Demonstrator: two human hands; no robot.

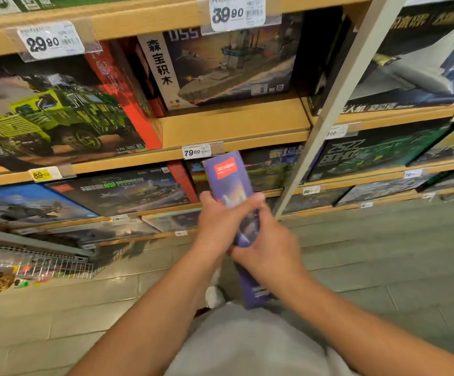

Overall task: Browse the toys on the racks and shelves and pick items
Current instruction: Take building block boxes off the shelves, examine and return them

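Note:
I hold a purple toy box (229,183) with a red logo patch, seen edge-on, in front of the wooden shelves (231,126). My left hand (221,221) grips its left side with the thumb across the front. My right hand (269,248) grips it lower down from the right, fingers curled round the edge. The box's lower end (255,291) sticks out below my hands. On the shelf behind stand a box with a green army truck (57,115) and a box with a grey warship (228,69).
More building-block boxes fill the lower shelves and the right bay (410,69). A white upright post (337,104) divides the bays. Price tags hang on the shelf edges (196,151). A wire basket of small toys (30,267) sits low at the left. Tiled floor lies below.

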